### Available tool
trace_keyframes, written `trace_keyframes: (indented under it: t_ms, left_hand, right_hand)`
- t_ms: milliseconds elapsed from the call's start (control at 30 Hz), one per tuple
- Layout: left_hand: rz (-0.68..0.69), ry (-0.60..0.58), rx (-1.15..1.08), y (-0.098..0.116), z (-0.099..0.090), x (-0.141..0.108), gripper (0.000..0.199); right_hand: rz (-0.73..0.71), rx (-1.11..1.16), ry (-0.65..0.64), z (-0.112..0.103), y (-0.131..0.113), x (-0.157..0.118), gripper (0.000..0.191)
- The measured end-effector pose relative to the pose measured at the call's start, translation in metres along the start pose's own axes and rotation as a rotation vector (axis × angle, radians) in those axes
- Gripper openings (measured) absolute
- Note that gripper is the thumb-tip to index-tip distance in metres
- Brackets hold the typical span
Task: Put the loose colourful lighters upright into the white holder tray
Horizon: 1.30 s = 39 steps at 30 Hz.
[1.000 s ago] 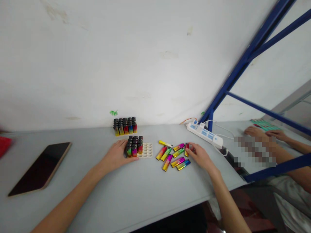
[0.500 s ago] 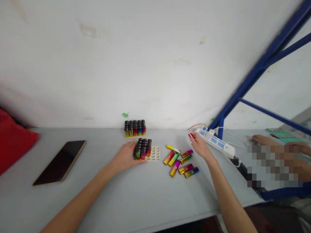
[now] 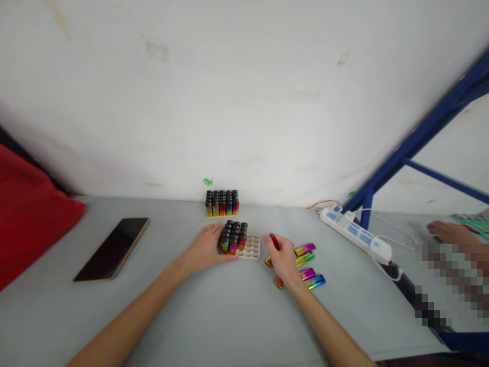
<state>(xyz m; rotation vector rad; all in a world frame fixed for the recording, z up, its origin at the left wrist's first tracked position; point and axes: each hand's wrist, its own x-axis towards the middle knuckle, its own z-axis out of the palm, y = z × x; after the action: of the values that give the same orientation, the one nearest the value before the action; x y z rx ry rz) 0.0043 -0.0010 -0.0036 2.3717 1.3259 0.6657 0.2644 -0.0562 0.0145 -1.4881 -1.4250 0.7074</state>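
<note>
right grip (image 3: pixel 281 256): closed on one red lighter (image 3: pixel 274 241), pinched between thumb and fingers, one end poking out above the thumb, lighter tilted. it's just off the right end of the white tray (image 3: pixel 253 246), apart from it as far as i can see.

left grip (image 3: pixel 208 247): holding the tray's left end, thumb along the near edge, other fingers round the far left side. upright lighters (image 3: pixel 234 237) with black tops are packed in the tray right beside this grip; round pockets show at the tray's right end, between the two grips.

loose lighters (image 3: pixel 305 250) lie flat on the counter (image 3: pixel 214 316) right of and under the right grip, magenta, green and blue over gold; some partly hidden by the hand, can't give a count.

beyond the left grip, near the wall (image 3: pixel 244 102): second block of upright lighters (image 3: pixel 222 205). left of left grip: dark-screened tablet (image 3: pixel 112 250), then red cloth (image 3: pixel 34 219). right of right grip, farther back: white power strip (image 3: pixel 355 234) with cables, blue frame (image 3: pixel 397 158), co-worker's hand (image 3: pixel 453 233) well apart.
</note>
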Motion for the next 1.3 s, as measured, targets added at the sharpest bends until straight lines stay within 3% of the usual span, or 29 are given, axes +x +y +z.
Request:
trace_keyframes:
  t_ms: [133, 267, 400, 600, 800, 933, 1133, 1300]
  left_hand:
    - [0.008, 0.015, 0.015, -0.004, 0.002, 0.000, 0.081]
    - [0.017, 0.005, 0.026, -0.005, 0.002, 0.000, 0.080]
    - [0.020, -0.007, 0.028, -0.002, 0.001, 0.001, 0.080]
    - [0.008, -0.021, 0.028, 0.002, -0.002, 0.000, 0.082]
    - [-0.003, -0.020, 0.040, 0.003, 0.000, 0.000, 0.081]
    - [0.007, -0.013, 0.030, 0.002, 0.000, 0.000, 0.082]
    - [0.021, -0.023, 0.073, 0.003, 0.000, 0.000, 0.080]
    - [0.014, -0.031, 0.057, 0.003, -0.001, 0.001, 0.079]
  right_hand:
    - [0.005, -0.037, 0.040, 0.001, 0.003, 0.006, 0.042]
    - [-0.047, -0.055, 0.013, 0.000, 0.003, 0.007, 0.043]
    - [-0.125, -0.091, -0.098, -0.003, -0.002, 0.003, 0.046]
    - [-0.403, -0.236, -0.208, -0.002, -0.009, -0.003, 0.044]
    - [-0.407, -0.293, -0.328, -0.002, -0.003, -0.005, 0.038]
    - [-0.507, -0.400, -0.391, -0.001, -0.003, -0.007, 0.029]
    - [-0.615, -0.795, -0.333, 0.011, -0.015, -0.006, 0.030]
    - [-0.589, -0.837, -0.350, 0.020, -0.013, -0.008, 0.028]
